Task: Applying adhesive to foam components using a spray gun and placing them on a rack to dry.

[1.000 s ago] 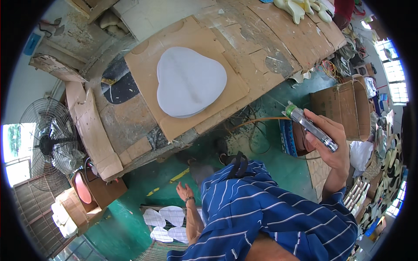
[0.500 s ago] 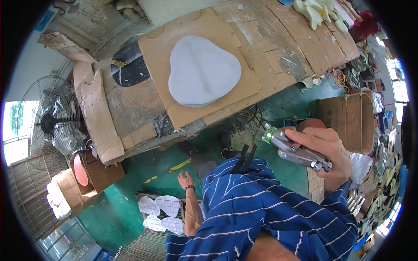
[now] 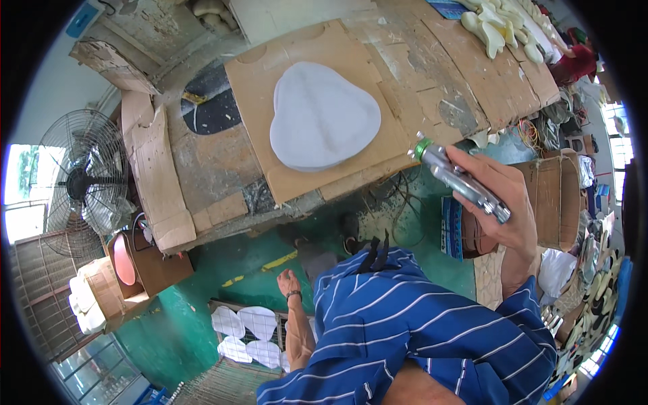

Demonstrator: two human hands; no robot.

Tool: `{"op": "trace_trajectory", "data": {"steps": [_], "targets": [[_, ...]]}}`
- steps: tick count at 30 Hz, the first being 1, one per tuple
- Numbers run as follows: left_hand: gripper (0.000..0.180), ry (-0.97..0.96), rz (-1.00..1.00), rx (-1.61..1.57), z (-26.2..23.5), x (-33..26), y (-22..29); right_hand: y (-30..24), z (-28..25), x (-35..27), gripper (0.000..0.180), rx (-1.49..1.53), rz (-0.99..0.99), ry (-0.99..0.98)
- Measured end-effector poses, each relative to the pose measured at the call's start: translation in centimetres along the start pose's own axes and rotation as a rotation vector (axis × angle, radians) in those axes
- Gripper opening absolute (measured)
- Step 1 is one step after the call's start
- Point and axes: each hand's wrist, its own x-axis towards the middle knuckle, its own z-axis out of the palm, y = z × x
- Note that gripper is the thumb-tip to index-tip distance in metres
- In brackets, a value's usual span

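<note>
A silver metal spray gun with a green ring [image 3: 466, 179] is clamped in the fingers of the right hand [image 3: 501, 202], off the front edge of the cardboard-covered table [image 3: 202, 158]. Its long axis is slanted, nozzle aimed up-left toward the white, rounded three-lobed pad [image 3: 324, 118]. The left hand [image 3: 287, 283] is held low, empty, fingers loosely apart. Spraying is seemingly being readied; the nozzle would need to be brought nearer the pad.

Left hand [image 3: 288, 283], one; right hand [image 3: 505, 202], one. Metal spray gun [image 3: 466, 181], one. Lobed white pad [image 3: 324, 118], one in sight. Flat white discs [image 3: 257, 322], at least four (the left forearm [image 3: 298, 337] blocks part of that area). Wristband [image 3: 293, 293], one. Caged fan [image 3: 78, 183], one. Pink insole [image 3: 124, 260], one. Pale moulded shapes [image 3: 491, 32], several; they overlap, exact number not determinable.
</note>
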Motion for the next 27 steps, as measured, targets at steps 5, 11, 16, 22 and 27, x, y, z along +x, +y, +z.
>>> {"op": "trace_trajectory", "data": {"steps": [5, 11, 16, 22, 27], "targets": [[0.035, -0.071, -0.036, 0.049, 0.9, 0.1, -0.2, -0.4, -1.2, -2.1, 0.074, 0.125, -0.019, -0.270], [0.034, -0.109, -0.048, 0.010, 1.3, 0.9, 1.1, 1.2, -2.9, -4.1, 0.072, -0.040, 0.159, -0.214], [0.033, -0.069, 0.070, 0.023, 1.4, 1.6, 1.8, 2.4, -2.8, -4.2, 0.057, -0.116, 0.272, -0.016], [0.031, -0.091, 0.013, 0.063, 1.3, 1.9, 2.0, 3.0, -1.0, -1.9, 0.057, 0.003, 0.133, 0.133], [0.032, -0.055, 0.065, 0.050, 1.6, 1.5, 1.2, 2.6, -0.5, -0.9, 0.068, 0.043, 0.066, 0.037]]}}
